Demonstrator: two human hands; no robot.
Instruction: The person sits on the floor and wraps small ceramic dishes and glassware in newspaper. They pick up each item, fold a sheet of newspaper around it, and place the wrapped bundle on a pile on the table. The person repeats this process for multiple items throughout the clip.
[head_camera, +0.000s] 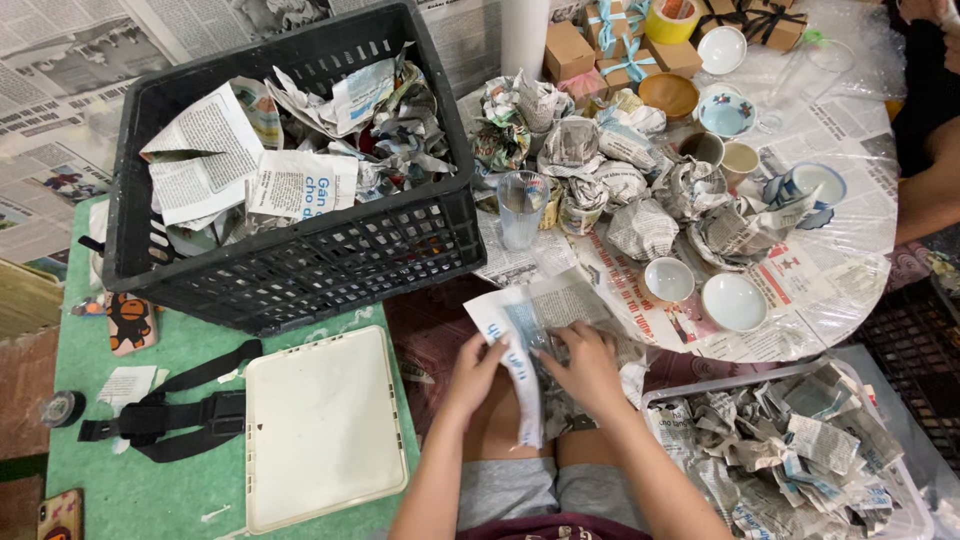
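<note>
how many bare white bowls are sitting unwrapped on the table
3: one white bowl and a wider one side by side near the hands, and a third at the far edge by the boxes. Wrapped bundles may hide more.

Whatever the crumpled sheet of newspaper (540, 345) wraps stays hidden beneath both hands. At three o'clock another person's bare forearm (925, 205) is cut off by the edge. At seven o'clock a dark rectangular phone (60, 515) is cropped.

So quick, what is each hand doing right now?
Left hand: fingers closed on the edge of the newspaper sheet in the lap.
Right hand: pressing down on the same sheet, gripping it.
</note>
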